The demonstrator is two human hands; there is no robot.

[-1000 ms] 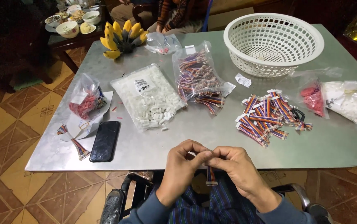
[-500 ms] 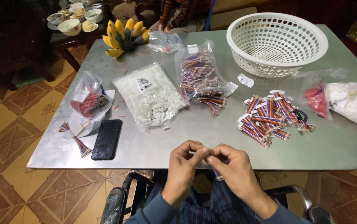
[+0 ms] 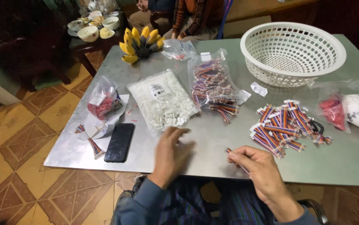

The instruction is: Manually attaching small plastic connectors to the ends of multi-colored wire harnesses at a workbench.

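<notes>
While the right hand pinches a short striped ribbon cable between thumb and fingers at the near edge of the metal table, the left hand hovers beside it, blurred, fingers spread and holding nothing. Just beyond lie a black phone and a pile of striped cables. Farther off sit a bag of white connectors, a white basket and bananas.
</notes>
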